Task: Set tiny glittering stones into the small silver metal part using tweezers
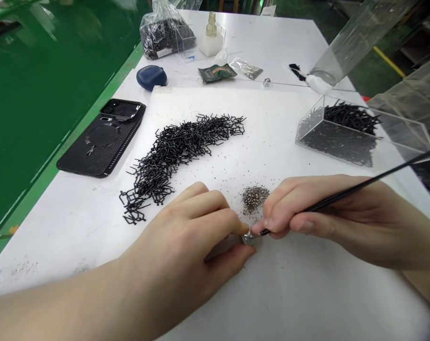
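Between the thumb and index finger of my left hand (196, 232) is a small shiny metal piece (248, 238), partly covered by the fingertips. My right hand (317, 213) is closed around a thin black rod-like tool (357, 187), held like a pen; its tip meets or nearly meets the metal piece. Just beyond the fingertips lies a small heap of tiny metallic bits (254, 198). Farther off, a long curved pile of short bent black pieces (179, 147) spreads over the white surface (271, 142).
At left lies a black phone (103, 137), with a dark blue case (151, 77) behind it. A clear box of black pieces (343, 130) and a clear cylinder (357, 42) stand right. Along the back are a plastic bag (165, 35), a small bottle (212, 35) and a green packet (217, 72).
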The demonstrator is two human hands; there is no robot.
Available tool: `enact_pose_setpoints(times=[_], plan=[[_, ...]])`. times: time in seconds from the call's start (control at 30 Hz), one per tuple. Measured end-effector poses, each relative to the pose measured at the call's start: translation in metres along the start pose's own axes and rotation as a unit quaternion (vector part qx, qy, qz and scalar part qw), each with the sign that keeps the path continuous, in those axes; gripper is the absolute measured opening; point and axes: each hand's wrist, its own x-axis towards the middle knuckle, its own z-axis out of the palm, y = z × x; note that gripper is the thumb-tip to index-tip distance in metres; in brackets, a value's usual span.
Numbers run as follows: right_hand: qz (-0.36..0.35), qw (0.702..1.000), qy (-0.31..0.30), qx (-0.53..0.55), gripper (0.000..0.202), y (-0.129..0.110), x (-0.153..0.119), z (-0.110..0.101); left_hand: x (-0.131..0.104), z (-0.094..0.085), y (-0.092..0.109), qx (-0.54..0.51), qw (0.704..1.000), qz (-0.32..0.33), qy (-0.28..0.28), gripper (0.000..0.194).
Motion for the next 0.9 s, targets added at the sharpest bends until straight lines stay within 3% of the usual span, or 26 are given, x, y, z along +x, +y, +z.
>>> enact_pose_setpoints(times=[0.9], plan=[[0.016, 1.0, 0.006, -0.004, 0.008, -0.0031, -0.0011, -0.0014, 0.0004, -0.0026, -0.0014, 0.002, 1.0, 0.003, 0.004, 0.017]])
